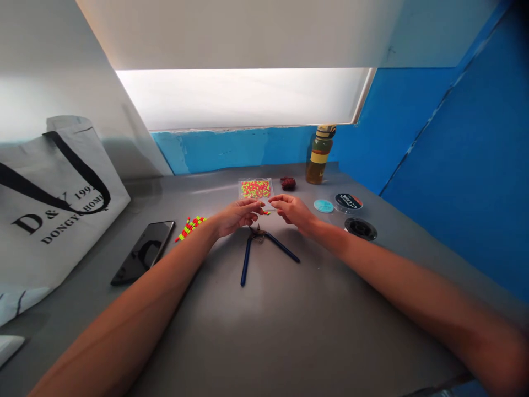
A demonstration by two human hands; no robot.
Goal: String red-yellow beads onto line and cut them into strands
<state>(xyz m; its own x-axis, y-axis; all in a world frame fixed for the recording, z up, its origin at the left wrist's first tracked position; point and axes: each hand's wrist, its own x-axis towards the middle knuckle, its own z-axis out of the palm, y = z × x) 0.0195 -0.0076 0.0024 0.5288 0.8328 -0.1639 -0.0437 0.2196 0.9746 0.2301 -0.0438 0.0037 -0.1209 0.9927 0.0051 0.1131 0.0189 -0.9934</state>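
Both my hands meet at the middle of the grey table. My left hand has its fingers pinched together at the near edge of a clear packet of neon pink and yellow beads. My right hand is also pinched, its fingertips facing the left ones; a tiny coloured piece shows just below them. What each pinch holds is too small to make out. Blue-handled pliers lie open just in front of my hands.
A row of neon beads and a black phone lie to the left, beside a white tote bag. Right of my hands lie a teal disc, two line spools; behind stand a bottle and a dark red lump.
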